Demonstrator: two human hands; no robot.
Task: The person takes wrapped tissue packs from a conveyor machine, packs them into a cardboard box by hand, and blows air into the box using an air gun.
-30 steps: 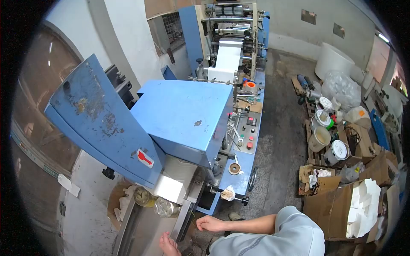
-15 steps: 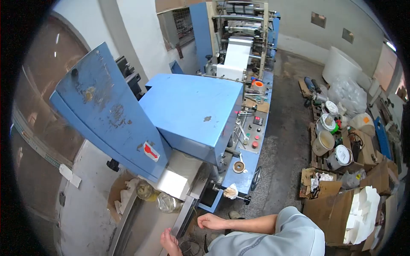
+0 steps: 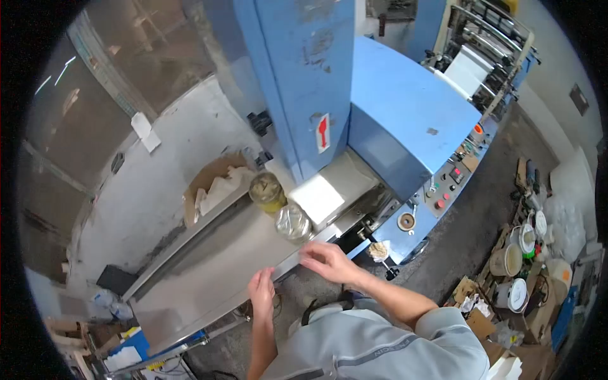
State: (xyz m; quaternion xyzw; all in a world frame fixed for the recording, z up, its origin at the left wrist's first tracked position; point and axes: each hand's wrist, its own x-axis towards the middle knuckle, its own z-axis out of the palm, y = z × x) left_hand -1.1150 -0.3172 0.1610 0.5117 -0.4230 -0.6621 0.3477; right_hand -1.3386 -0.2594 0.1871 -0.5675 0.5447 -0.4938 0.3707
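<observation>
My left hand point(image 3: 261, 292) is at the near edge of the metal conveyor bed point(image 3: 215, 266), its fingers drawn together. My right hand point(image 3: 328, 261) is curled beside the bed's metal side rail, to the right of the left hand. Whatever either hand may hold is too small or hidden to make out. Just beyond the right hand stands a clear jar point(image 3: 293, 223). Behind it is a second jar point(image 3: 268, 192) with yellowish contents. Both are by the bright metal outlet plate point(image 3: 318, 199) of the blue machine point(image 3: 405, 114).
A raised blue cover point(image 3: 310, 76) with a red arrow label stands ahead. A control panel point(image 3: 443, 193), a tape roll point(image 3: 406, 221) and a crumpled cloth point(image 3: 379, 251) are on the machine's right side. A cardboard box point(image 3: 206, 187) is behind the bed. Buckets point(image 3: 506, 260) line the right.
The view has turned left and down, showing more of the conveyor bed. Both hands have come up to the bed's near edge, the right one nearer the clear jar.
</observation>
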